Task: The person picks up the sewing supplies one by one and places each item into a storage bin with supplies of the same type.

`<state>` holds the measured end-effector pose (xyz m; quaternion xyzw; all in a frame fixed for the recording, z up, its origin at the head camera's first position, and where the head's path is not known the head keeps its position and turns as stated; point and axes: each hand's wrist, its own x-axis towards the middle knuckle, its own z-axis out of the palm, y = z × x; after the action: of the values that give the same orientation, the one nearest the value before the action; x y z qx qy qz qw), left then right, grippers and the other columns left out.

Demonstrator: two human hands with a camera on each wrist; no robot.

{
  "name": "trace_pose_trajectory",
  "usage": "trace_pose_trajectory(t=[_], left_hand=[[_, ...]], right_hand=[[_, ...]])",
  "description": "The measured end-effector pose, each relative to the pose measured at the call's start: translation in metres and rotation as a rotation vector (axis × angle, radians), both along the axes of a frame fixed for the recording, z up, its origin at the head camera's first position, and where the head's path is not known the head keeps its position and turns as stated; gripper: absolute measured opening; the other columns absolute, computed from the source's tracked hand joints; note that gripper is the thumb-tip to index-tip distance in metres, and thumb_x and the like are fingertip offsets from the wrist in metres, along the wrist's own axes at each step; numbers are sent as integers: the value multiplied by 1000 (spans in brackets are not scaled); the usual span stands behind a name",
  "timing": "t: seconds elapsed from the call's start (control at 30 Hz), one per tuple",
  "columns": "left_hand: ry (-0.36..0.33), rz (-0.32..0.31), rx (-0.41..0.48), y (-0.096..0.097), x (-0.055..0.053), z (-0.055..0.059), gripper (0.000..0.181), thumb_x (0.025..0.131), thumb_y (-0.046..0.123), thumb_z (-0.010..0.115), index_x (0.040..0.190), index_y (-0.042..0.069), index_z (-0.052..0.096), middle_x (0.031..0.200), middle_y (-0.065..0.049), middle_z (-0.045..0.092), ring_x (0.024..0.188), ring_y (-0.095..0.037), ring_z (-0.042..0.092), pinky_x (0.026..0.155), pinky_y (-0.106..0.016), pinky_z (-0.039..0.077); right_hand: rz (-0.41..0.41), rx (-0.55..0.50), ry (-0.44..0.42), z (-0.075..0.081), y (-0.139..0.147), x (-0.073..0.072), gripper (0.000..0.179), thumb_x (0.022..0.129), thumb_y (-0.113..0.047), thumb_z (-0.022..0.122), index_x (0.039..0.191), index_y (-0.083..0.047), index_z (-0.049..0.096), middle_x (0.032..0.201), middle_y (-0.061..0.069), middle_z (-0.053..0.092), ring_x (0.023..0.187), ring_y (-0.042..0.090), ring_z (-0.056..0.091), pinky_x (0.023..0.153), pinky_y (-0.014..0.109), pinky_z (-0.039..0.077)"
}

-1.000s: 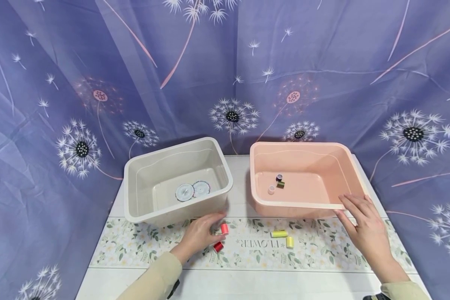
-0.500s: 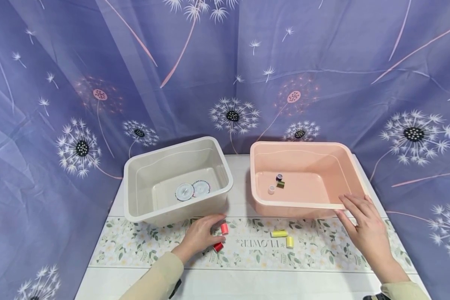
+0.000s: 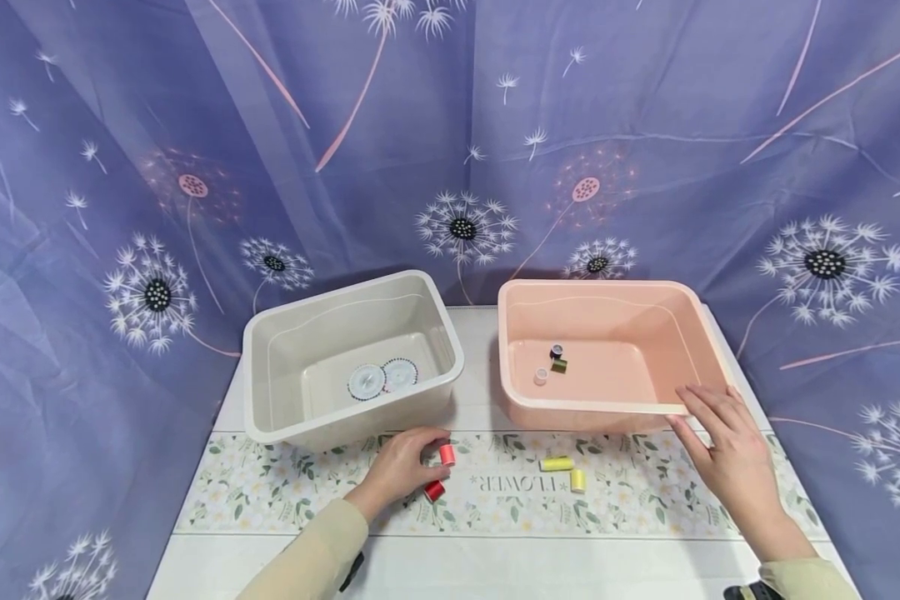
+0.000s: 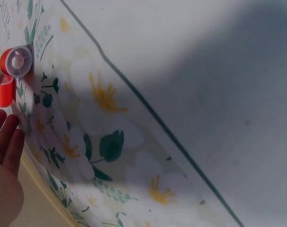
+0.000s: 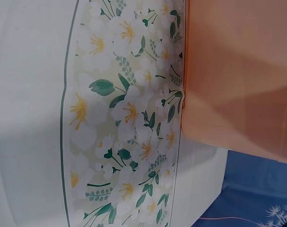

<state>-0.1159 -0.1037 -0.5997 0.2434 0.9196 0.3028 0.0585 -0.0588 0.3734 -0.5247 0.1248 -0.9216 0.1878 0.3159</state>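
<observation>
My left hand (image 3: 401,468) is beside two spools of thread, its thumb and fingers apart around the coral spool (image 3: 447,454). A dark red spool (image 3: 434,491) lies just below the thumb. In the left wrist view the fingers (image 4: 6,142) look fairly straight near the coral spool (image 4: 5,92), and the red spool (image 4: 15,61) shows its hollow end. My right hand (image 3: 735,462) rests on the front right corner of the pink bin (image 3: 592,408), fingers over the rim and thumb at the outer front. Two yellow spools (image 3: 556,464) lie on the table between the hands.
The pink bin holds a dark spool (image 3: 557,351), an olive spool (image 3: 559,366) and a pale spool (image 3: 541,377). At left stands a grey bin (image 3: 352,421) with two round pin wheels (image 3: 366,382). A purple dandelion curtain (image 3: 390,208) hangs close behind both bins.
The whole view shifts slightly with the head. Both hands keep nearly the same places, and the spools stay where they lie.
</observation>
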Motion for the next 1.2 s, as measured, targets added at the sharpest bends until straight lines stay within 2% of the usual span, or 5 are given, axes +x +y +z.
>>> trace_pose_trajectory(t=[0.37, 0.83, 1.07, 1.2], left_hand=[[18, 5, -10, 6, -1, 2, 37, 86, 24, 92, 119, 17, 77, 122, -2, 76, 114, -22, 72, 101, -43, 58], [43, 1, 35, 4, 0, 6, 29, 86, 19, 89, 112, 18, 77, 111, 3, 75, 101, -13, 70, 93, -36, 60], [39, -22, 83, 4, 0, 13, 29, 86, 15, 89, 112, 15, 77, 106, 4, 74, 98, -13, 70, 91, -35, 61], [38, -48, 125, 5, 0, 18, 31, 87, 12, 89, 115, 11, 76, 107, 3, 74, 98, -16, 73, 89, -34, 62]], right_hand=[[1, -13, 16, 0, -2, -2, 71, 110, -60, 48, 131, 4, 71, 124, 29, 70, 116, 52, 61, 130, 52, 29], [-8, 13, -10, -1, 0, -2, 73, 110, -60, 46, 132, 6, 71, 126, 30, 69, 118, 53, 61, 129, 54, 29], [3, -31, 79, -4, -1, -3, 70, 108, -61, 50, 128, 1, 74, 122, 26, 72, 112, 52, 63, 128, 52, 32], [0, -27, 80, -5, -1, -3, 70, 108, -62, 50, 127, 1, 74, 121, 26, 72, 112, 52, 63, 128, 52, 32]])
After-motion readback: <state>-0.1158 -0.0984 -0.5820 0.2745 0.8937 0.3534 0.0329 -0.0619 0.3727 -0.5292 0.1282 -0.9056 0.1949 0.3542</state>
